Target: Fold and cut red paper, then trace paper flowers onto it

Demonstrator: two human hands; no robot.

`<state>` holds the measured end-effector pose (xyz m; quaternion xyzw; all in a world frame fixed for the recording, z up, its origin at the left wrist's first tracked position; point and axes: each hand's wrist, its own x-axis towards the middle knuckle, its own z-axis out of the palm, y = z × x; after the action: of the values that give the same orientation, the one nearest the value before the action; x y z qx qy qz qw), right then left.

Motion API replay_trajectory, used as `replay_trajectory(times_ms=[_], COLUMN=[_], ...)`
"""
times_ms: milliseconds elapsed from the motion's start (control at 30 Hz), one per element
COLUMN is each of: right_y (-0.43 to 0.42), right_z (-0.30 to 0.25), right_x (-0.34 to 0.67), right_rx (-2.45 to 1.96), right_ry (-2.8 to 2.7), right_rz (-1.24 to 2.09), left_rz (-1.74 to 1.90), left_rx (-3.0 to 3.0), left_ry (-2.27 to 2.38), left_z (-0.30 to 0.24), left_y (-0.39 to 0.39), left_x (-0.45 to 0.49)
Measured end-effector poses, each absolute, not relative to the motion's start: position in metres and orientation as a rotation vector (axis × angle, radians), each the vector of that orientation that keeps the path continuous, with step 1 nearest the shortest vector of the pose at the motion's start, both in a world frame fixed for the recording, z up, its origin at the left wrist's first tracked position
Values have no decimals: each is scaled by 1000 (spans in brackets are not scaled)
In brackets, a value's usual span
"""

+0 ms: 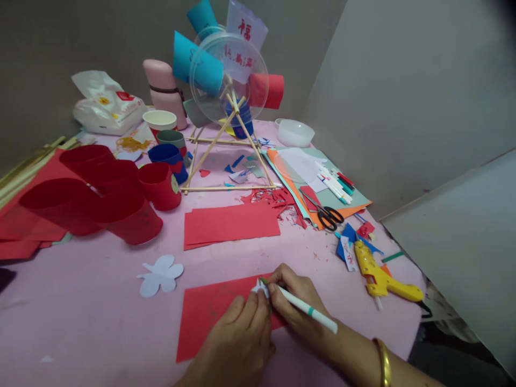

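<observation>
My right hand (296, 298) grips a white marker (308, 309) with a green band, its green tip down on a sheet of red paper (197, 301). Beside it, the bunched fingers of my left hand (244, 333) press a small white paper cutout (260, 286) flat against that sheet. Most of the cutout is hidden under the fingers. A faint flower outline shows on the red paper left of my hands. Further left lies a white paper flower (161, 276), touched by neither hand.
Red paper strips (231, 224) lie ahead, with red scraps (274, 199) behind. Black-handled scissors (328, 215), several markers (336, 183) and a yellow glue gun (377, 271) sit right. Red paper cups (124, 217) stand left. A stick-framed wheel (223, 134) rises at the back.
</observation>
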<state>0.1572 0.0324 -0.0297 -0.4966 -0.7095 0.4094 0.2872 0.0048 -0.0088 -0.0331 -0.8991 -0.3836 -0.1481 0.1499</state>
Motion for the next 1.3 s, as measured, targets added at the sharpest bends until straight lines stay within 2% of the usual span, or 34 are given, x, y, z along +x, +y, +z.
replay_trajectory(times_ms=[833, 1300], right_y=[32, 31], right_z=[-28, -28], right_x=[157, 159], right_rx=[-1363, -1307], right_ry=[-1894, -1716], right_rz=[1071, 1191], left_rz=[-364, -306], left_rx=[-2623, -2624], left_ry=[-1096, -1099], left_z=[-35, -31], left_y=[-10, -10], left_x=[4, 3])
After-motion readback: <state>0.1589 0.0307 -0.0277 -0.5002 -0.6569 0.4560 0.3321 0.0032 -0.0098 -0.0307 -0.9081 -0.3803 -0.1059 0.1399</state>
